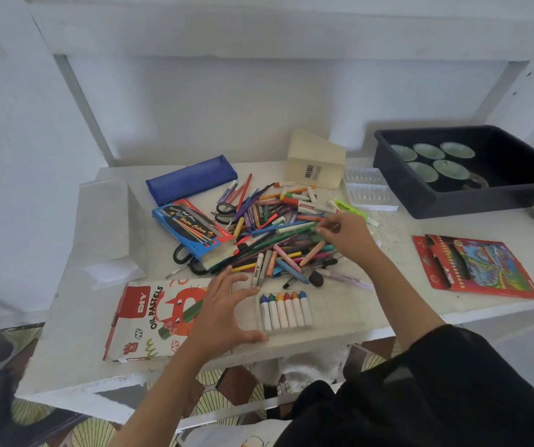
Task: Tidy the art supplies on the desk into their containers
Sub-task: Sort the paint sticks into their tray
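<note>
Now left hand [223, 314] spread wide beside the pastel tray [333, 312], right hand [346, 237] fingertips-together in the pen pile [275, 235], grip unclear.

On the white desk [420, 304], a mixed heap of pens and crayons [278, 233] lies mid-desk, the blue fabric pouch [191, 179] to its far left, the white card oil-pastel box [149, 317] near left, six paper-wrapped pastels [283, 309] right of that box, the black plastic tub [472, 201] of round pots [428, 151] far right.
</note>
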A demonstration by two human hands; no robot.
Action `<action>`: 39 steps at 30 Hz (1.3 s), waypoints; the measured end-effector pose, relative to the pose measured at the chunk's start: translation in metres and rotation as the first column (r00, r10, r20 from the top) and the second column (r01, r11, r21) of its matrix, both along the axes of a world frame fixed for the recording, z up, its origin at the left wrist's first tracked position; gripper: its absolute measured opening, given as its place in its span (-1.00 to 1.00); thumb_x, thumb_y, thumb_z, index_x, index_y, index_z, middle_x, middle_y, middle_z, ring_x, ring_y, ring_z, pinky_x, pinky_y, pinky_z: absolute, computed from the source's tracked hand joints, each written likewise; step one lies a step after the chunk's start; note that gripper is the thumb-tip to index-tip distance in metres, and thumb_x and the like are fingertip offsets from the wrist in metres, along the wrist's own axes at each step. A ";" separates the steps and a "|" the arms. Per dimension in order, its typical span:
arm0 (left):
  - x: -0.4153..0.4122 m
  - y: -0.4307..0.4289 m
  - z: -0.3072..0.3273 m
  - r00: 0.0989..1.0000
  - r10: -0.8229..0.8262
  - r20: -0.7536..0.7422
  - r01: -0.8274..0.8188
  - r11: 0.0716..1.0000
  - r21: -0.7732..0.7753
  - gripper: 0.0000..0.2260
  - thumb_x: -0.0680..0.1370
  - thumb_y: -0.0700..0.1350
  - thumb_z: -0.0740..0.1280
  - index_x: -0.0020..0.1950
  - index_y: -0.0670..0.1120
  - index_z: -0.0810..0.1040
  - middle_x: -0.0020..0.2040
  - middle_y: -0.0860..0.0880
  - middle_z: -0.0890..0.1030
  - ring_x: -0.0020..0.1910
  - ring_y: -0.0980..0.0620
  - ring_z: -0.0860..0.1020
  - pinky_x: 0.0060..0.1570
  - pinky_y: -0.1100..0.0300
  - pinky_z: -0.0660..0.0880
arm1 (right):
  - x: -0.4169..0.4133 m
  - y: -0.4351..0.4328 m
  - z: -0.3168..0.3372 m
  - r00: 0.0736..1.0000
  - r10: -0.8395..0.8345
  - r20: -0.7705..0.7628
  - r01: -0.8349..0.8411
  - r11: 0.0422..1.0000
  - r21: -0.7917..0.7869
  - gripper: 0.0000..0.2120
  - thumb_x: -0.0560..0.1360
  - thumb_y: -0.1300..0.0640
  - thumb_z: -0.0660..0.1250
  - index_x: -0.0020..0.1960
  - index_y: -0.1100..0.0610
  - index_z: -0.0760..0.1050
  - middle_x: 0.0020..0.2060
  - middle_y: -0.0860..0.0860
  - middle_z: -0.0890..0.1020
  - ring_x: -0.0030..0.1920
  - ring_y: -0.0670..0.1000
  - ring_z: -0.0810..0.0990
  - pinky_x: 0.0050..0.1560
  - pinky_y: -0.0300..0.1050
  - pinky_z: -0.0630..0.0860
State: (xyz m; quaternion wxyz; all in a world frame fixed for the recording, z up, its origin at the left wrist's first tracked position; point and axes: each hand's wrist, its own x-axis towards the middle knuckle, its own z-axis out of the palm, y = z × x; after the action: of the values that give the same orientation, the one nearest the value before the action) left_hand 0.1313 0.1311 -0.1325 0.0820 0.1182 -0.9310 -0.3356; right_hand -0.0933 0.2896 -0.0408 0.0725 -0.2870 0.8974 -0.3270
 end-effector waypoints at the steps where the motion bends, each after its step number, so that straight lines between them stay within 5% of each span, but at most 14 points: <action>1: 0.000 0.000 0.000 1.000 0.003 0.015 -0.003 1.000 -0.001 -0.25 0.19 0.33 0.47 0.34 0.19 0.40 0.39 0.25 0.19 0.49 0.20 -0.10 0.49 -0.04 -0.03 | -0.008 -0.006 0.000 1.000 -0.023 -0.016 0.023 1.000 -0.002 -0.89 0.48 0.22 0.36 -0.05 0.19 0.64 -0.15 0.05 0.64 -0.19 -0.11 0.49 -0.10 -0.27 0.36; 7: 0.000 0.002 0.004 0.999 0.013 0.049 -0.013 1.000 -0.014 -0.26 0.22 0.31 0.48 0.36 0.17 0.40 0.43 0.22 0.18 0.49 0.20 -0.12 0.49 -0.02 -0.03 | -0.042 -0.041 -0.005 0.999 -0.010 -0.034 0.013 0.996 0.087 -0.85 0.47 0.25 0.34 0.00 0.22 0.64 -0.02 0.10 0.66 -0.08 -0.04 0.53 -0.05 -0.23 0.37; 12: 0.000 0.002 0.005 0.999 0.010 0.046 -0.009 1.000 -0.021 -0.27 0.23 0.29 0.49 0.36 0.17 0.40 0.44 0.19 0.18 0.50 0.18 -0.11 0.49 -0.01 -0.03 | -0.059 -0.065 -0.015 0.989 0.075 -0.127 -0.031 0.947 0.319 -0.81 0.49 0.15 0.31 0.06 0.15 0.61 0.07 0.13 0.59 0.04 0.10 0.56 0.05 -0.02 0.52; 17: 0.001 0.001 0.005 1.000 0.005 0.031 -0.004 1.000 -0.023 -0.27 0.22 0.34 0.44 0.35 0.19 0.39 0.40 0.23 0.19 0.48 0.22 -0.12 0.48 0.03 -0.03 | -0.059 -0.080 -0.020 0.972 0.071 -0.224 0.041 0.889 0.457 -0.80 0.49 0.13 0.25 0.05 0.13 0.58 0.02 0.15 0.55 -0.03 0.14 0.56 -0.14 -0.08 0.46; 24: 0.002 0.003 0.008 0.999 0.011 0.037 -0.011 1.000 -0.005 -0.29 0.23 0.29 0.48 0.35 0.19 0.40 0.37 0.28 0.16 0.47 0.26 -0.13 0.48 0.05 -0.05 | -0.057 -0.085 -0.022 0.952 0.113 -0.285 0.036 0.882 0.470 -0.80 0.51 0.15 0.29 0.11 0.19 0.50 0.10 0.16 0.48 0.21 0.15 0.41 0.04 0.02 0.49; 32: 0.001 0.003 0.009 0.998 0.011 0.065 -0.010 1.000 -0.013 -0.30 0.26 0.26 0.49 0.36 0.19 0.38 0.42 0.22 0.18 0.46 0.26 -0.14 0.49 0.03 -0.06 | -0.050 -0.081 -0.026 0.861 0.301 -0.410 -0.042 0.845 0.534 -0.72 0.55 0.14 0.25 0.26 0.07 0.44 0.11 0.12 0.55 0.22 0.13 0.43 0.04 0.00 0.41; 39: 0.001 0.002 0.007 0.998 0.005 0.070 -0.004 1.000 -0.014 -0.30 0.26 0.29 0.47 0.36 0.20 0.37 0.43 0.22 0.18 0.45 0.27 -0.16 0.48 0.04 -0.09 | -0.045 -0.065 -0.034 0.813 0.236 -0.532 -0.075 0.949 0.306 -0.83 0.51 0.12 0.27 0.08 0.13 0.51 -0.01 0.08 0.64 0.15 0.15 0.43 0.01 0.06 0.35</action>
State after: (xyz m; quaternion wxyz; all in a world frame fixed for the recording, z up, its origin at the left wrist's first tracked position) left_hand 0.1319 0.1333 -0.1255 0.0510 0.1314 -0.9353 -0.3245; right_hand -0.1382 0.2245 -0.0744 -0.1297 -0.4310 0.8879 -0.0953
